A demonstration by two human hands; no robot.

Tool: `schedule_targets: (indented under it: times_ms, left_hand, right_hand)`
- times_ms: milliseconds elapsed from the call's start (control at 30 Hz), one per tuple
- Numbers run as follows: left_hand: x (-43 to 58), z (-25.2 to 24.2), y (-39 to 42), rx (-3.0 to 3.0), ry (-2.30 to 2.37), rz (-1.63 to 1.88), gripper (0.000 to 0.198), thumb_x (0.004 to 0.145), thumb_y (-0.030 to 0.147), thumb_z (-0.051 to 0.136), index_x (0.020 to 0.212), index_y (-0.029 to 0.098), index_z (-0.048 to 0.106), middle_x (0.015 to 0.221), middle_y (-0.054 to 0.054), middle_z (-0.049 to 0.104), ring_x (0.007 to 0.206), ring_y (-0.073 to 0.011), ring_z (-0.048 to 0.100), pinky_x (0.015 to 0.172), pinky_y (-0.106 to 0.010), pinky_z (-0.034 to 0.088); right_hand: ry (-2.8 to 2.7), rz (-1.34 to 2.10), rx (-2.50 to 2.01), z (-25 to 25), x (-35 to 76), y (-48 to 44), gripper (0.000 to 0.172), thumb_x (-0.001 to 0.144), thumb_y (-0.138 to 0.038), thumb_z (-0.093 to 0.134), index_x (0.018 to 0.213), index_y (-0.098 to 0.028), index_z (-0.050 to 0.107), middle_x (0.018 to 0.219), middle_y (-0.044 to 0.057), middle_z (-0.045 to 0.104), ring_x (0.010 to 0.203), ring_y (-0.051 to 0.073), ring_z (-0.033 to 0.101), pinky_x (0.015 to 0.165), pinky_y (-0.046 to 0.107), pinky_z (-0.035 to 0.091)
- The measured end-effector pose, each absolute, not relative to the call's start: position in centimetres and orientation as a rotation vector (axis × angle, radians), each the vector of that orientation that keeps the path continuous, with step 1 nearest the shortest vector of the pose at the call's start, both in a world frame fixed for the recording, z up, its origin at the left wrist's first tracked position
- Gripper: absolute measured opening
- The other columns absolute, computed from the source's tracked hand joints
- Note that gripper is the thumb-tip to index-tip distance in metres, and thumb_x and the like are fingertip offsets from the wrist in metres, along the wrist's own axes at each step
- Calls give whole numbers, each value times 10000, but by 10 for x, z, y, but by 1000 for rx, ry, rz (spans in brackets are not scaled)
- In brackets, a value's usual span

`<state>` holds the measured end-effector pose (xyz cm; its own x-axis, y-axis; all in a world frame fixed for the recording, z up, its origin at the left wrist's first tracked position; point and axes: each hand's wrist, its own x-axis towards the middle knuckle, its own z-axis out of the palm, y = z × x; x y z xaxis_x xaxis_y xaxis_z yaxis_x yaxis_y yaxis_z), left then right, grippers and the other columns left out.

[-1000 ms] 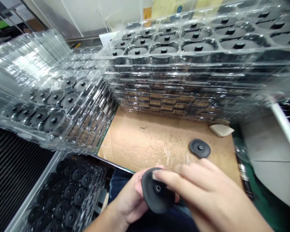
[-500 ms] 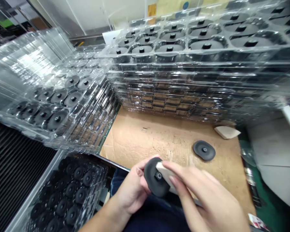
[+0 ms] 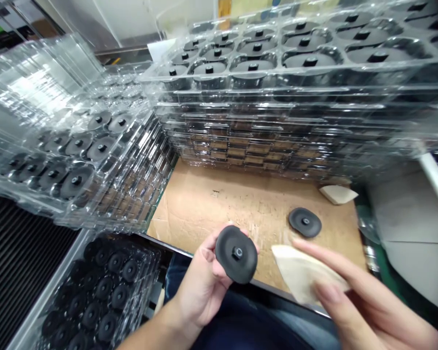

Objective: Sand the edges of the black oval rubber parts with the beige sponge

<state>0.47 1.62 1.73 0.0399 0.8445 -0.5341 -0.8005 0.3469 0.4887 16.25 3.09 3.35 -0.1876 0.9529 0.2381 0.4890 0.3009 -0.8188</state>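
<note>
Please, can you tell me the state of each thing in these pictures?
Left hand: holding black studded disc, stud facing the camera.
Right hand: holding cream pad, apart from the disc.
Second disc: lying on cardboard sheet.
Clear plastic trays: stacked, loaded with discs.

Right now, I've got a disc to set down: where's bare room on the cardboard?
Bare cardboard lies left of the black disc, between the stacked clear trays and the left hand. Crowded by the pale wedge and the right hand.
</note>
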Motion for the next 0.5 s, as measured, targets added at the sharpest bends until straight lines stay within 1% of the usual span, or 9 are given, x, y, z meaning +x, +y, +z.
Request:
schedule_targets:
  times_ms: [67, 100, 167, 233, 267, 367, 400, 433, 500]
  left_hand:
    - [6, 14, 13, 56, 848, 1246, 547, 425, 243, 833, 942, 224, 656, 978, -23, 669, 892, -166, 601, 797, -231, 449]
    - [6, 13, 11, 53, 839, 1238, 548, 440, 281, 828, 957, 223, 654, 998, -30, 667, 913, -171, 596, 827, -242, 441]
    - [5, 10, 8, 41, 850, 1240, 572, 431, 321, 827, 969, 237, 651, 1012, -28, 668, 931, -188, 596, 848, -262, 439]
    - [4, 8, 5, 24, 899, 1259, 590, 395, 295, 841, 954, 248, 658, 996, -15, 679, 917, -185, 604, 822, -247, 450]
    - [4, 7, 4, 24, 908, 1261, 574, 393, 286, 842, 938, 238, 666, 967, -17, 688, 908, -182, 607, 814, -239, 452]
    - [3, 8, 2, 14, 838, 1223, 400, 541, 298, 784, 914, 197, 681, 917, -38, 703, 917, -170, 611, 849, -241, 443]
    - [2, 8, 3, 12, 803, 1216, 369, 569, 288, 770, 917, 197, 683, 921, -39, 705, 915, -166, 616, 855, -244, 444]
    - [0, 8, 3, 12, 776, 1218, 370, 566, 273, 773, 919, 204, 685, 929, -35, 707, 906, -162, 623, 849, -242, 450]
    - [-5, 9, 4, 19, 749, 1218, 458, 478, 248, 817, 917, 216, 688, 942, -25, 711, 873, -156, 635, 805, -219, 471]
  right_hand:
    - [-1933, 637, -1145, 41, 149, 34, 298, 858, -224, 489, 1153, -231, 536, 1010, 31, 656, 819, 178, 640, 701, 245, 526]
    - [-2011, 631, -1066, 44, 142, 36, 319, 853, -174, 479, 1168, -198, 519, 1010, 47, 653, 825, 178, 631, 723, 267, 513]
    - [-2150, 741, -934, 48, 132, 39, 301, 846, -113, 454, 1130, -176, 529, 949, 41, 663, 784, 157, 621, 711, 269, 497]
    - [-2235, 878, -902, 49, 124, 44, 258, 846, -100, 441, 1054, -190, 564, 883, 14, 669, 737, 136, 614, 677, 251, 488]
    - [-2235, 883, -930, 48, 121, 46, 243, 847, -103, 439, 1029, -186, 577, 863, 14, 667, 722, 137, 610, 665, 258, 483]
    - [-2121, 733, -953, 46, 118, 47, 257, 845, -110, 426, 1053, -138, 574, 856, 62, 655, 732, 175, 597, 664, 311, 465]
    - [-2100, 743, -924, 45, 119, 45, 263, 845, -110, 424, 1063, -142, 567, 848, 60, 652, 726, 174, 593, 662, 308, 462]
    - [-2106, 799, -890, 45, 123, 43, 263, 845, -106, 425, 1061, -163, 562, 837, 45, 650, 717, 164, 591, 660, 292, 461]
    - [-2183, 947, -862, 44, 133, 39, 247, 841, -105, 438, 1028, -211, 561, 799, 4, 643, 684, 131, 589, 640, 238, 456]
